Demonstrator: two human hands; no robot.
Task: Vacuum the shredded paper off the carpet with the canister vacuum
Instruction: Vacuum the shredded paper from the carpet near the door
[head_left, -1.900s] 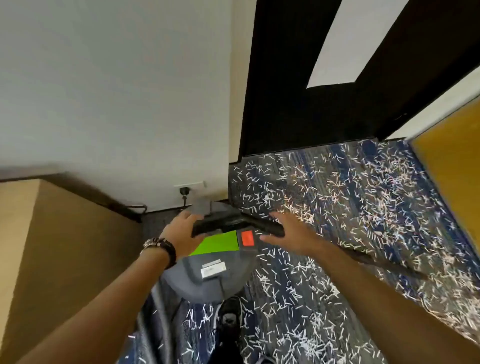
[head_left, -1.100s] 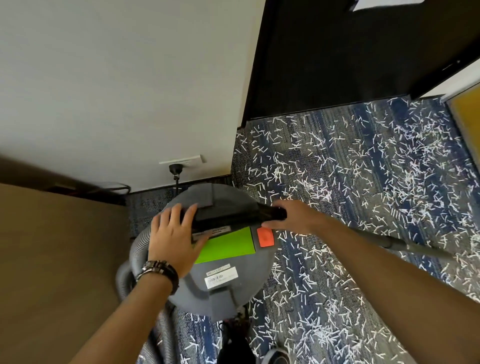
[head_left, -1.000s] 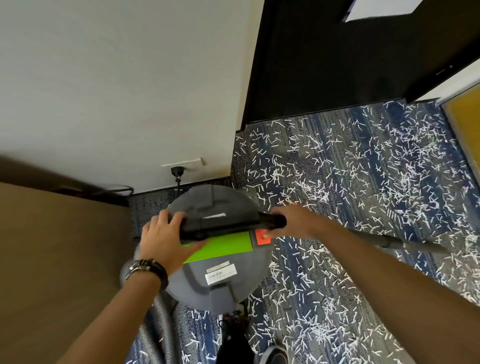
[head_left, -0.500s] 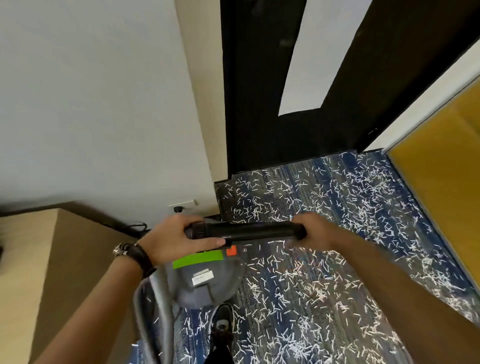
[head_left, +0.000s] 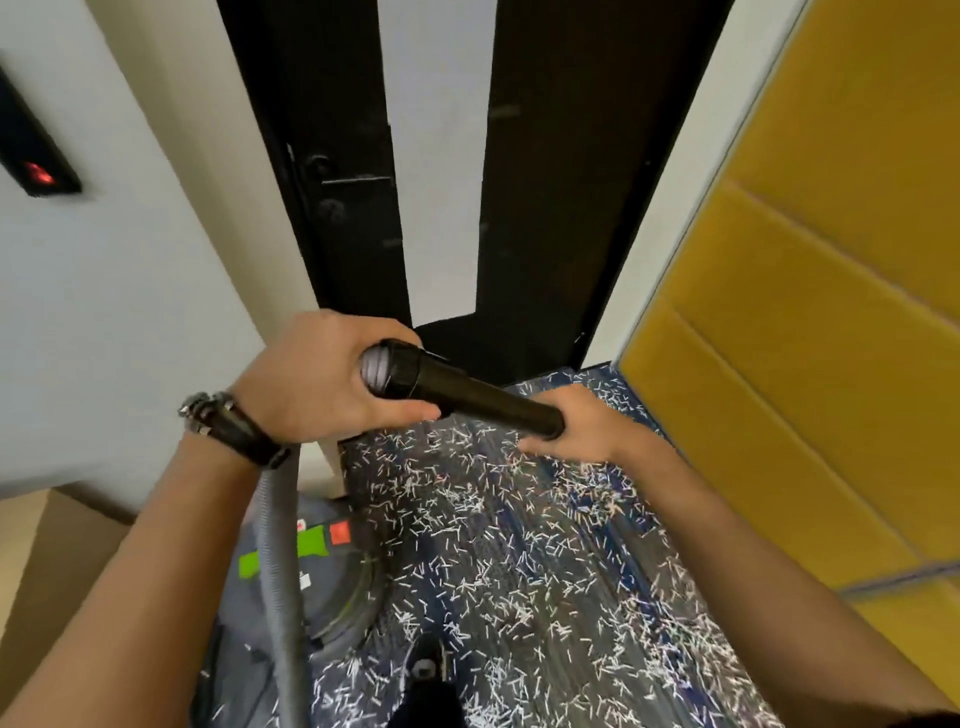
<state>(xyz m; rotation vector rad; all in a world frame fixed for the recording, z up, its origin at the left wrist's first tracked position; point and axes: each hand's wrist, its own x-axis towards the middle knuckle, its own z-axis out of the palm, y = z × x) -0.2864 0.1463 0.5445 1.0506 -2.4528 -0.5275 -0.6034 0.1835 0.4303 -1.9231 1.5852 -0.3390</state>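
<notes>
- Left hand grips the hose end of the black wand, right hand is wrapped round its far end, and the tube is held up off the floor.
- Shredded paper blankets the carpet from five o'clock up to the doorway. Nothing looks cleared, so the whole job is ahead.
- Canister vacuum sits at seven o'clock, its hose draped across it.
- Black door at twelve and yellow wall panels at three hem the strip in.
</notes>
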